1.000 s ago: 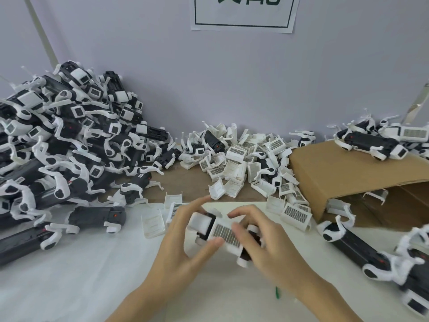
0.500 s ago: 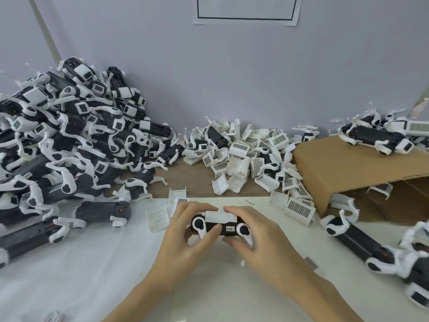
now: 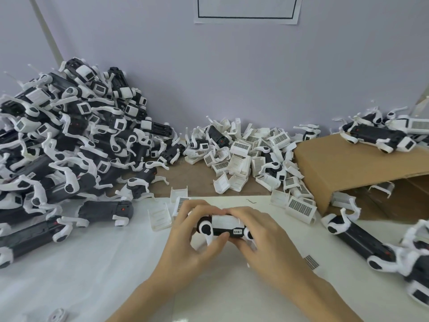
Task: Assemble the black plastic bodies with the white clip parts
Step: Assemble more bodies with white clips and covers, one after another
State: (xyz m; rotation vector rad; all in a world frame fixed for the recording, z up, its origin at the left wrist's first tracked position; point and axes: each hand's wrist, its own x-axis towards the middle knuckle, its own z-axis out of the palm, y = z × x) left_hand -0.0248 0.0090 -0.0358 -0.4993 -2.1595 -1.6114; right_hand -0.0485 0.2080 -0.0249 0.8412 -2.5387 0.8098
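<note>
In front of the cardboard box (image 3: 343, 168), both hands grip one black body (image 3: 224, 230) over the white sheet: left hand (image 3: 197, 240) curls round its left end, right hand (image 3: 257, 231) its right, fingers pressing the white clip (image 3: 226, 221) on top. The clip looks mid-seating; next probably a firm squeeze home. The body's small label is unreadable.

Single head view: looked forward and down, close over the desk (image 3: 97, 270), facing the wall (image 3: 232, 89) behind.
</note>
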